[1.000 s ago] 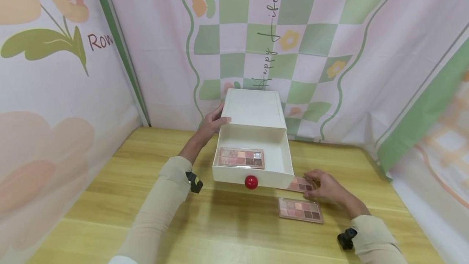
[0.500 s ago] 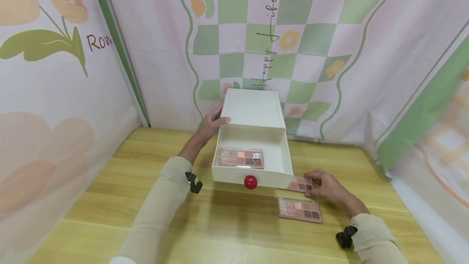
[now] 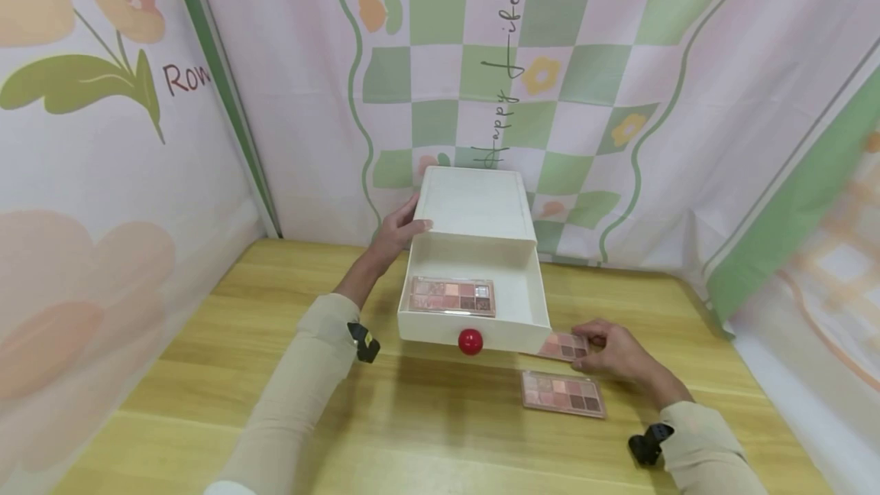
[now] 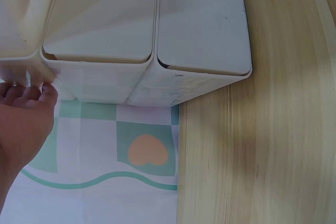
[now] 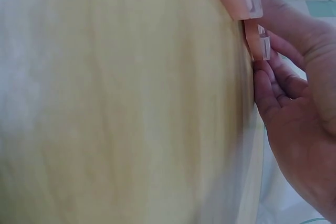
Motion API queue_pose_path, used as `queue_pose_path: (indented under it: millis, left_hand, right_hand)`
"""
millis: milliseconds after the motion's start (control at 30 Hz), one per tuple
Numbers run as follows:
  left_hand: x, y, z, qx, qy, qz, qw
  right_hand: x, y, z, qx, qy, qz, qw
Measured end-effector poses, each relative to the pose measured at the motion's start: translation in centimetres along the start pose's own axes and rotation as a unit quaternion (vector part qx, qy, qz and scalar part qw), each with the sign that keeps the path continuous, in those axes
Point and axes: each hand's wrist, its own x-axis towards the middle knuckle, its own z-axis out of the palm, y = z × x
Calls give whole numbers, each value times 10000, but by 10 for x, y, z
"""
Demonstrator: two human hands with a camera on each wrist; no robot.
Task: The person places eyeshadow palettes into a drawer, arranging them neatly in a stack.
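Note:
A white drawer cabinet (image 3: 474,201) stands against the back curtain, its top drawer (image 3: 512,333) pulled out by a red round knob (image 3: 470,341). My left hand (image 3: 397,229) rests on the cabinet's left side, thumb over the top's front corner; in the left wrist view its fingers (image 4: 37,94) touch the side wall. One eyeshadow palette (image 3: 451,297) lies inside the drawer. To the right, my right hand (image 3: 615,354) pinches the end of a second palette (image 3: 565,346), partly hidden under the drawer's corner. Nearer me, a third palette (image 3: 562,393) lies on the table.
The wooden table (image 3: 440,434) carries everything. Lower drawers (image 4: 205,24) of the cabinet are closed. Patterned curtains (image 3: 309,98) enclose the back and sides. The pulled-out drawer overhangs the table in front of the cabinet.
The right hand has shifted very slightly to the right at the end of the second palette. The left hand and the cabinet stay in place.

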Motion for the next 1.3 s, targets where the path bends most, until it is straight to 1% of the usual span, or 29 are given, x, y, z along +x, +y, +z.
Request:
queue_pose_path:
  millis: [367, 567, 800, 867, 1100, 1300]
  left_hand:
    - [0, 0, 0, -33, -10, 43, 10000]
    - [2, -2, -1, -7, -23, 112, 9999]
    - [2, -4, -1, -54, -21, 112, 9999]
    - [2, -3, -1, -61, -12, 113, 9999]
    - [3, -4, 0, -18, 12, 112, 9999]
    - [2, -4, -1, 10, -21, 106, 9999]
  right_hand:
    - [-1, 1, -2, 341, -73, 120, 9993]
    - [-2, -5, -4, 176, -35, 254, 9995]
    - [-2, -9, -9, -95, -2, 453, 9989]
    - [-2, -9, -11, -134, 42, 438, 9989]
    - [-2, -13, -21, -35, 187, 6, 9998]
    - [-2, -21, -30, -97, 359, -205, 9991]
